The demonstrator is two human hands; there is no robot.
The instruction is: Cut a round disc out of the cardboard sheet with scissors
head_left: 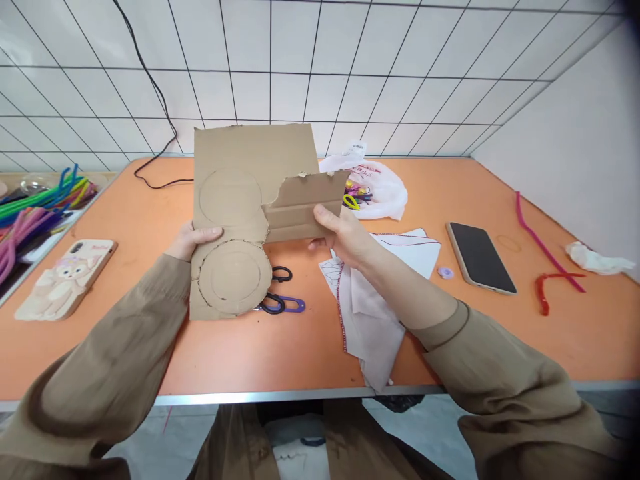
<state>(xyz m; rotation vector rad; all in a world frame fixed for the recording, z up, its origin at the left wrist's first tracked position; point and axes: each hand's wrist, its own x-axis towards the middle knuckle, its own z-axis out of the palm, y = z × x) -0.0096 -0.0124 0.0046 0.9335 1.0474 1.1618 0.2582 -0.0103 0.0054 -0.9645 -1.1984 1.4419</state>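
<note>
My left hand (193,240) grips the left edge of a large brown cardboard sheet (260,150), its thumb lying across the front. The sheet carries a drawn circle near its middle and a round, rough-edged cardboard disc (235,277) shape at its lower part; whether that disc is cut free I cannot tell. A smaller torn cardboard piece (305,207) is pinched in my right hand (340,230), overlapping or joined to the sheet's right edge. Below, black-handled scissors (273,305) are partly hidden by the cardboard, with a purple utility knife (295,305) beside them.
White cloth (373,307) with red stitching lies under my right forearm. Farther back sits a white plastic bag (385,190). A dark-screened phone (481,257), red pipe cleaners (543,287) and crumpled tissue (597,258) are right; a cartoon-cased phone (67,280) and colourful pipe cleaners (30,220) left.
</note>
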